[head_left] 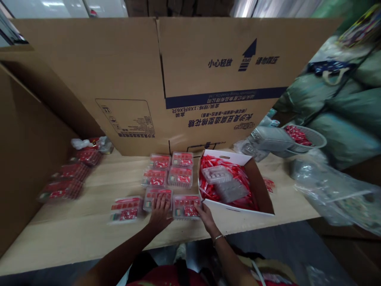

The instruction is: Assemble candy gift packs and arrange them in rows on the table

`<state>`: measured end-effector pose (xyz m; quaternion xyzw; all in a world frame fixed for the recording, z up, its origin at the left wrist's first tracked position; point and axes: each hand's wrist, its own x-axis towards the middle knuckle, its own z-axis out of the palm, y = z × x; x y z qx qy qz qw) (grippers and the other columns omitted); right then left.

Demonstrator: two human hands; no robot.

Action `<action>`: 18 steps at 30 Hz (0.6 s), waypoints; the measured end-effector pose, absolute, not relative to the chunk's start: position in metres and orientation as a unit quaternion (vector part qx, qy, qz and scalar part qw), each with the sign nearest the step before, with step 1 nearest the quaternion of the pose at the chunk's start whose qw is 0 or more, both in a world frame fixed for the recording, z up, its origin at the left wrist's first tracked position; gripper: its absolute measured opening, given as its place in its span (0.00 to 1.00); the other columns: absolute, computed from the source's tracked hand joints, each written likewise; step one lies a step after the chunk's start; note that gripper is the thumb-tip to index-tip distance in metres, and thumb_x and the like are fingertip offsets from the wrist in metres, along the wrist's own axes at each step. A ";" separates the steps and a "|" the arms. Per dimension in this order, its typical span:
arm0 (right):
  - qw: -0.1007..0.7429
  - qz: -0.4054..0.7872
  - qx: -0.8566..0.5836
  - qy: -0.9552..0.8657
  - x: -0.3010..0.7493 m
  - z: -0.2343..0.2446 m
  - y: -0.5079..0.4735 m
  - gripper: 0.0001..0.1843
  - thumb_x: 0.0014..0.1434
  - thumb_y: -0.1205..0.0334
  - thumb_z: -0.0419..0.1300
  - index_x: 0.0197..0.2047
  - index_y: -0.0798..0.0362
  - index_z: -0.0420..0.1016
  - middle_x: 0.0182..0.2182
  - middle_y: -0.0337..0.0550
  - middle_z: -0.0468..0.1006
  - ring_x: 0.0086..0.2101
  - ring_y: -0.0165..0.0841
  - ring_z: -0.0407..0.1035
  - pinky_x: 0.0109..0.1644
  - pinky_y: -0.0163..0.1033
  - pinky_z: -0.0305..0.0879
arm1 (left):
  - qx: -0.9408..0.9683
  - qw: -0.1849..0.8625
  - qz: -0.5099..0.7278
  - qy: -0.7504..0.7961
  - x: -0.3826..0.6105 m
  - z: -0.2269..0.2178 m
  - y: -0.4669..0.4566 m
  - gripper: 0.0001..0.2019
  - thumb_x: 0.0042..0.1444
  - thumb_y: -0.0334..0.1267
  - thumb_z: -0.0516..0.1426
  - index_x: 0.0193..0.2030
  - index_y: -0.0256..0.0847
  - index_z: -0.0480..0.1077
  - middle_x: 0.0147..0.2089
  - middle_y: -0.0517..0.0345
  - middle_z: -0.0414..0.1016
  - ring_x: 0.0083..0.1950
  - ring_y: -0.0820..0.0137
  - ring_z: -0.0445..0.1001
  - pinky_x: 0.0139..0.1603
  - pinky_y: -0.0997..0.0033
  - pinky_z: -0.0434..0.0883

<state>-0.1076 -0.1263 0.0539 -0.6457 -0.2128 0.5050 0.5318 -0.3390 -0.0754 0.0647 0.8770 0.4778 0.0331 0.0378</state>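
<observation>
My left hand (161,212) lies with its fingers spread over a clear plastic pack (149,195) with red contents. Right beside that pack is another clear plastic pack (185,206), with red strips along the top and a red-and-white patterned part below. At its right edge, my right hand (206,217) grips it, fingers on top. A further pack (126,209) rests to the left of my left hand. Behind my hands, several similar packs (180,176) sit in two columns. The undersides of both hands are hidden.
An open carton (266,194) of red slim pieces, with clear trays (232,191) on top, stands at right. Blurred stacked packs (64,188) are at left. A tall cardboard box (131,79) walls off the back. A basket (320,139) and plastic bags (330,194) lie at far right.
</observation>
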 end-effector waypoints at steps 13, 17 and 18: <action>0.518 0.468 -0.714 -0.059 -0.113 0.047 -0.139 0.32 0.28 0.34 0.64 0.30 0.50 0.67 0.28 0.39 0.72 0.32 0.36 0.68 0.31 0.37 0.64 | 0.823 0.122 0.107 0.545 -0.381 0.107 -0.066 0.33 0.51 0.52 0.58 0.62 0.40 0.61 0.70 0.39 0.52 0.71 0.47 0.46 0.67 0.41 0.43; 0.461 0.485 -0.741 -0.046 -0.122 0.054 -0.171 0.34 0.26 0.34 0.65 0.32 0.50 0.70 0.32 0.43 0.74 0.41 0.44 0.69 0.34 0.41 0.65 | 0.524 0.305 0.264 0.750 -0.483 0.124 -0.040 0.43 0.44 0.45 0.62 0.66 0.35 0.51 0.73 0.36 0.40 0.73 0.51 0.37 0.69 0.48 0.43; 0.432 0.521 -0.733 -0.067 -0.134 0.056 -0.177 0.34 0.26 0.34 0.65 0.32 0.50 0.71 0.32 0.45 0.75 0.41 0.45 0.69 0.35 0.42 0.65 | 0.475 0.340 0.262 0.768 -0.506 0.124 -0.036 0.45 0.43 0.45 0.63 0.66 0.33 0.49 0.71 0.33 0.43 0.72 0.48 0.41 0.67 0.47 0.48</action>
